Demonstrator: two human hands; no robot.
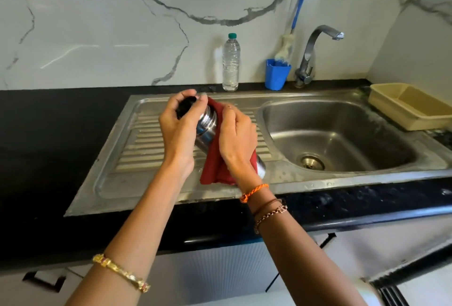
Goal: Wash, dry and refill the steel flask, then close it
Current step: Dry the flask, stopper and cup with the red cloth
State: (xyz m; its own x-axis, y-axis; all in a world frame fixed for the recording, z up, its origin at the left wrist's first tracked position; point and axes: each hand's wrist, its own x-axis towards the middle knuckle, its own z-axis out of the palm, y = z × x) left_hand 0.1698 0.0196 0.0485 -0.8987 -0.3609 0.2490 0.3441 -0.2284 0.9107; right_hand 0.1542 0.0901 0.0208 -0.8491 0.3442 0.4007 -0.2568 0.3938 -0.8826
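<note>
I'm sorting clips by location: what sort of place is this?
Most likely a home kitchen: a steel sink with ribbed drainboard set in a dark counter, a tap, and a marble-look backsplash.

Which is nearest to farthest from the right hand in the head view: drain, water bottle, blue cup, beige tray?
From the right hand:
1. Drain, in the basin just to its right.
2. Water bottle, behind it at the wall.
3. Blue cup, back right beside the tap.
4. Beige tray, far right on the counter.
</note>
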